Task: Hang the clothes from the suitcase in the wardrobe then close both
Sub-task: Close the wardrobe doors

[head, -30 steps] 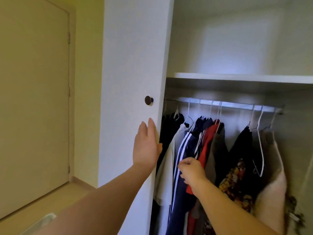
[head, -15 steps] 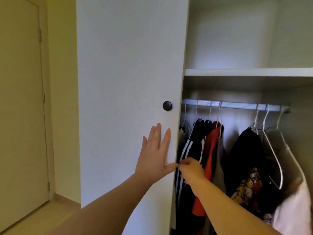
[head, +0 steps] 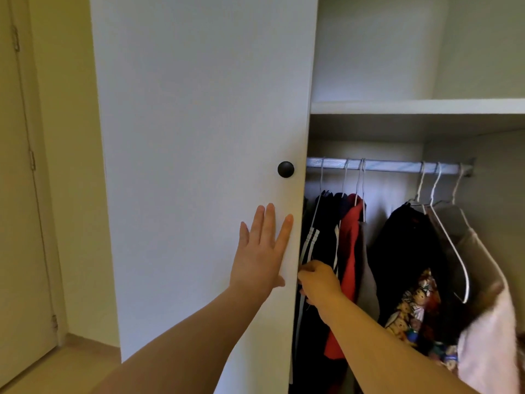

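The white left wardrobe door (head: 199, 137) with a dark round knob (head: 285, 169) covers the left part of the wardrobe. My left hand (head: 262, 251) lies flat against it below the knob, fingers straight. My right hand (head: 319, 284) is curled at the door's edge, against a dark garment with white stripes (head: 311, 245); whether it pinches the cloth I cannot tell. Clothes hang on white hangers from the metal rail (head: 389, 165): a red garment (head: 350, 251), a black one (head: 406, 251), a patterned one (head: 417, 308) and a pale one (head: 488, 336). The suitcase is out of view.
A white shelf (head: 417, 106) runs above the rail. A cream room door (head: 17, 194) stands at the far left, beside a yellowish wall (head: 71, 166). Wooden floor (head: 71, 362) shows at lower left. One bare white hanger (head: 451, 248) hangs among the clothes on the right.
The left wardrobe door has swung to the right, covering more of the hanging clothes, with my left hand pressed on it. My right hand stayed at the striped garment by the door's edge.
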The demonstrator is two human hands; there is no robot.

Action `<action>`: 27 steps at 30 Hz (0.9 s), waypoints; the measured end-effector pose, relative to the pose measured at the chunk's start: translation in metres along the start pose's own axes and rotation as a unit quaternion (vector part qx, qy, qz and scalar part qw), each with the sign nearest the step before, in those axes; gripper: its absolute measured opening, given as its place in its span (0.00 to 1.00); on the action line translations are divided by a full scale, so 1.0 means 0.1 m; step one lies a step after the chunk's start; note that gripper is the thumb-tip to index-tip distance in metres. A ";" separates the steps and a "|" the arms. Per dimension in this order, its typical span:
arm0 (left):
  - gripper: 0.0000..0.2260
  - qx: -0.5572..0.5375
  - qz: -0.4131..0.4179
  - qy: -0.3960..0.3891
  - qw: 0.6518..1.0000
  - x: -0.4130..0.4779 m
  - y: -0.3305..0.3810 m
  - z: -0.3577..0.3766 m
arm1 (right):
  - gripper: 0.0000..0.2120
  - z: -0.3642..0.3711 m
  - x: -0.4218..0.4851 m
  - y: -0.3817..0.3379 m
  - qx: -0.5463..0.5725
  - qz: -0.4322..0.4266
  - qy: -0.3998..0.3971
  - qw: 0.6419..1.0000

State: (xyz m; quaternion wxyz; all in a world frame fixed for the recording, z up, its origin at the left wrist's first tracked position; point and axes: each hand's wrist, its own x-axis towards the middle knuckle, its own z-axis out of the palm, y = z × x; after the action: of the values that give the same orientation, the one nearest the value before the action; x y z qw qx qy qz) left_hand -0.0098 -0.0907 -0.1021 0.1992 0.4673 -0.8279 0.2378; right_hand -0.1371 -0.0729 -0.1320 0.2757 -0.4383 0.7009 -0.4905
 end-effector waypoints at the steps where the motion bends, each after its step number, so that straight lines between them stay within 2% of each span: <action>1: 0.53 -0.003 0.002 -0.003 1.000 0.00 -0.01 -0.01 | 0.08 -0.03 -0.03 -0.01 -0.003 -0.004 0.001 1.000; 6: 0.53 -0.029 0.019 -0.070 0.997 -0.04 -0.08 -0.19 | 0.08 -0.22 -0.29 0.01 -0.013 -0.004 0.017 1.000; 9: 0.47 -0.039 0.016 -0.101 0.994 -0.24 0.03 -0.29 | 0.10 -0.36 -0.55 0.05 -0.008 -0.002 0.024 1.000; 11: 0.42 -0.066 0.004 -0.092 0.994 -0.45 0.23 -0.33 | 0.09 -0.50 -0.77 0.07 -0.007 -0.007 0.022 1.000; 15: 0.33 -0.139 -0.044 -0.094 0.985 -0.83 0.70 -0.50 | 0.07 -0.80 -1.23 0.16 -0.008 -0.018 0.028 0.999; 20: 0.19 -0.250 -0.137 -0.111 0.952 -1.39 1.25 -0.84 | 0.09 -1.09 -1.83 0.38 -0.017 -0.026 0.004 1.000; 27: 0.14 -0.300 -0.207 -0.145 0.920 -2.13 1.78 -1.26 | 0.10 -1.44 -2.58 0.72 0.002 -0.033 -0.053 0.998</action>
State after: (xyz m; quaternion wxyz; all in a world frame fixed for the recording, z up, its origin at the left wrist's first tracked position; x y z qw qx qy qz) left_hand -0.0477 0.2074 -0.1554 0.2522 0.5762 -0.7649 -0.1388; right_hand -0.1600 0.2294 -0.1569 0.2970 -0.4858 0.6697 -0.4767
